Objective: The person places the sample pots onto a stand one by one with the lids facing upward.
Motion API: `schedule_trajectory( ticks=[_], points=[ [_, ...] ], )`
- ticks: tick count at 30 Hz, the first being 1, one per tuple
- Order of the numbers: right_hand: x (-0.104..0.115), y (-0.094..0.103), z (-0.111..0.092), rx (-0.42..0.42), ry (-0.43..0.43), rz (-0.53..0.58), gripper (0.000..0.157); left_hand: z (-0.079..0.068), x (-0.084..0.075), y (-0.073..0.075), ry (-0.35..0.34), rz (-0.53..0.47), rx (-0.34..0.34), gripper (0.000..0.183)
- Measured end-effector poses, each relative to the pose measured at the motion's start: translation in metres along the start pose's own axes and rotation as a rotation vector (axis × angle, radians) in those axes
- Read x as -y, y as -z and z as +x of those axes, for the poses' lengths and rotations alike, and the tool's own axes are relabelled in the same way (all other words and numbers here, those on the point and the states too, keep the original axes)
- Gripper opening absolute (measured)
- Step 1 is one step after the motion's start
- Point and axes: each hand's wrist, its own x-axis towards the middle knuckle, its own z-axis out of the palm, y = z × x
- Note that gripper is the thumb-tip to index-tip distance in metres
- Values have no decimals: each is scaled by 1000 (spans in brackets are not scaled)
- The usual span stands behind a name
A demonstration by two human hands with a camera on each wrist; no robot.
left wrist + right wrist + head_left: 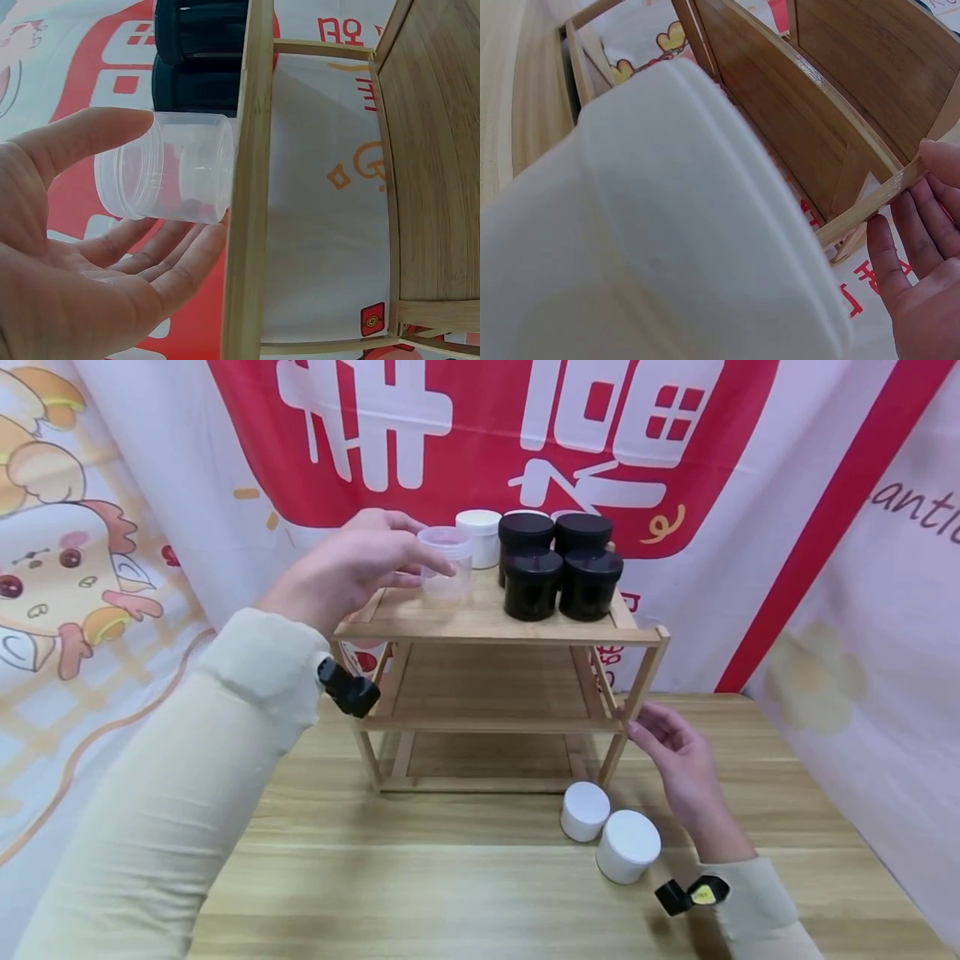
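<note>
On the top tier of a wooden rack [480, 631], my left hand [375, 556] holds an open clear plastic jar [447, 578] between thumb and fingers. The left wrist view shows the thumb tip by the jar's rim and the other fingers along its opposite side, with the jar's base at the rack's edge. My right hand [678, 760] grips the rack's right front post at the middle tier, thumb in front and fingers behind. Several black lidded jars [532, 585] stand to the right of the clear jar, and a white lidded jar [480, 539] is behind it.
Two white lidded jars, a smaller one [585, 812] and a larger one [628, 847], stand on the wooden table [450, 877] before the rack's right front leg. A printed cloth [810, 610] hangs behind and beside the rack.
</note>
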Motion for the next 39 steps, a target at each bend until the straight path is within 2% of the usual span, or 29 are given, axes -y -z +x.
schedule_trajectory(
  ticks=[9,17,24,28,32,39],
  points=[
    [1,0,1,-2,-1,-5,32,14,-4,-8,100,-53,-40,70],
    [0,2,3,5,4,-7,31,25,-14,-13,126,-51,-72,78],
    [-1,4,3,15,5,-9,32,35,-16,-16,187,-150,-106,72],
    [-1,3,2,11,-4,-15,31,38,-16,-15,192,-153,-128,71],
    [-1,2,2,-3,-14,-18,33,39,-17,-14,185,-117,-130,72],
    [0,2,1,-7,-17,-24,33,42,-17,-16,200,-131,-130,72]
  ],
)
